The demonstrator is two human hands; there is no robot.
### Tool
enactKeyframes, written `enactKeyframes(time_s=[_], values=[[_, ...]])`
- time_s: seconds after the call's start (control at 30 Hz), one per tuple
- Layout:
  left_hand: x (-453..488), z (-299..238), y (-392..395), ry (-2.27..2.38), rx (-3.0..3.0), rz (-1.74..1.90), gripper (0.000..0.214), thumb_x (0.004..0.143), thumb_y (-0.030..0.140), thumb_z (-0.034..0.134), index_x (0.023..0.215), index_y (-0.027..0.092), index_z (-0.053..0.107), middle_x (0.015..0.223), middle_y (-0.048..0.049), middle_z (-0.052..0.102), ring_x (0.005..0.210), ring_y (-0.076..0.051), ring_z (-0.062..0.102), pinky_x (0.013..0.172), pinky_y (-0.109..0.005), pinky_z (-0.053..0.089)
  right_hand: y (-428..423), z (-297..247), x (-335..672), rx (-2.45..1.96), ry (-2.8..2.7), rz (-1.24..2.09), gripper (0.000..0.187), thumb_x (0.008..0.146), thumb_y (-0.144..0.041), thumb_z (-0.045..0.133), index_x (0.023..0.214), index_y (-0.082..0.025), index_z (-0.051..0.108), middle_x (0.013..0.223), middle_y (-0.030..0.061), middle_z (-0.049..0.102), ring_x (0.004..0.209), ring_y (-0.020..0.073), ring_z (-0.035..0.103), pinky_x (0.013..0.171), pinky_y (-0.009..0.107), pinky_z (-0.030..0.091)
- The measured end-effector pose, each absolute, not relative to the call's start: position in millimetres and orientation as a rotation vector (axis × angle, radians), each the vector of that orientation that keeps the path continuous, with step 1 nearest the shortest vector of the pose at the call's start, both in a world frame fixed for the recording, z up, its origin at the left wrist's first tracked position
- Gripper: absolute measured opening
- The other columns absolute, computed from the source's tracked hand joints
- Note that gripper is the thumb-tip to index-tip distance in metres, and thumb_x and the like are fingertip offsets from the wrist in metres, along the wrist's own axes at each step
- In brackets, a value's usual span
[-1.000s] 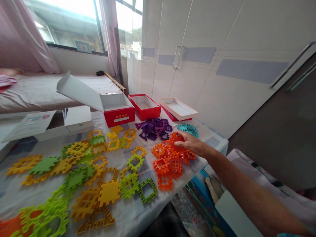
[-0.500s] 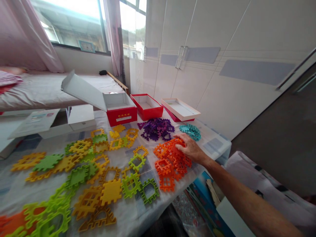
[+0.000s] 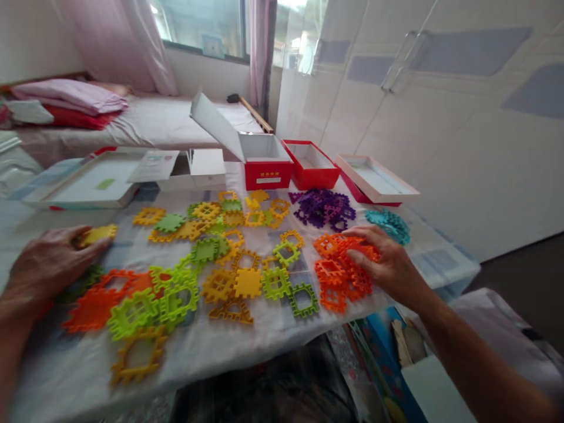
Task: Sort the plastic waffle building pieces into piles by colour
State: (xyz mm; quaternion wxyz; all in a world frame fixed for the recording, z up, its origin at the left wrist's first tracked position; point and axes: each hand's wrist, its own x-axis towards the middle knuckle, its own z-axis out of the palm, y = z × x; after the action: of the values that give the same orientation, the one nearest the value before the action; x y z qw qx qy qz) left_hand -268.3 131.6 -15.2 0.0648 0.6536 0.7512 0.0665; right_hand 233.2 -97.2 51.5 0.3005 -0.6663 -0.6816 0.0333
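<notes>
At the left, my left hand point(image 3: 50, 258) is closed on a yellow interlocking tile point(image 3: 100, 235), held between thumb and fingers above the table. Dark green pieces lie partly hidden under that hand. My right hand point(image 3: 390, 261) is on the pile of orange interlocking tiles point(image 3: 332, 271), its thumb and fingers curled about an orange tile at the pile's right side. Orange tiles point(image 3: 94, 308) and lime-green tiles point(image 3: 178, 299) lie in front of my left hand. Yellow and green tiles point(image 3: 248, 283) spread over the middle.
Purple tiles point(image 3: 324, 208) and turquoise tiles point(image 3: 390, 226) form piles behind the orange one. Along the back stand a red box with its lid raised point(image 3: 268, 175), an open red box point(image 3: 315, 176) and a shallow lid point(image 3: 379, 176). A white tray point(image 3: 88, 179) lies back left.
The view has swung left and down. My left hand has come into view with a yellow tile in it. My right hand remains at the orange pile.
</notes>
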Motion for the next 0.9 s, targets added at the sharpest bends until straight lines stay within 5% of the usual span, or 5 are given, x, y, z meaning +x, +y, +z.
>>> enactKeyframes(time_s=[0.17,0.33,0.67,0.9], values=[[-262.3,-15.0,122.3,2.258,1.966,0.468,0.057,0.077,0.041,0.048,0.121,0.007,0.055,0.119,-0.0118,0.058,0.105,-0.024,0.053,0.093,-0.034,0.041,-97.2,52.5,199.2,-1.681,-2.049,0.131,0.021,0.09,-0.039,0.051,0.104,-0.027,0.061,0.111,0.0022,0.06,0.102,0.018,0.058,0.089,0.031,0.048],[-265.3,-18.7,127.2,2.245,1.992,0.619,0.051,0.078,0.043,0.053,0.119,0.013,0.06,0.115,-0.0065,0.062,0.104,-0.017,0.056,0.092,-0.021,0.041,-57.4,31.9,165.4,-1.288,-2.308,0.171,0.021,0.089,-0.039,0.051,0.107,-0.03,0.059,0.108,0.0009,0.062,0.093,0.0152,0.063,0.077,0.024,0.052],[-274.2,-26.4,131.7,2.285,1.931,0.798,0.05,0.078,0.039,0.055,0.119,0.011,0.06,0.111,-0.012,0.063,0.102,-0.022,0.058,0.095,-0.029,0.042,32.3,31.6,-16.9,-1.075,-2.643,0.49,0.04,0.085,-0.024,0.054,0.125,-0.021,0.052,0.128,0.0059,0.053,0.119,0.0213,0.047,0.1,0.038,0.037],[-274.1,-32.9,133.4,2.251,2.003,0.777,0.049,0.074,0.034,0.057,0.118,0.013,0.061,0.114,-0.0099,0.062,0.108,-0.023,0.055,0.1,-0.029,0.04,62.2,19.3,-66.3,-1.274,-2.899,0.366,0.039,0.078,-0.032,0.06,0.114,-0.018,0.06,0.11,0.0115,0.058,0.105,0.0283,0.05,0.083,0.04,0.037]])
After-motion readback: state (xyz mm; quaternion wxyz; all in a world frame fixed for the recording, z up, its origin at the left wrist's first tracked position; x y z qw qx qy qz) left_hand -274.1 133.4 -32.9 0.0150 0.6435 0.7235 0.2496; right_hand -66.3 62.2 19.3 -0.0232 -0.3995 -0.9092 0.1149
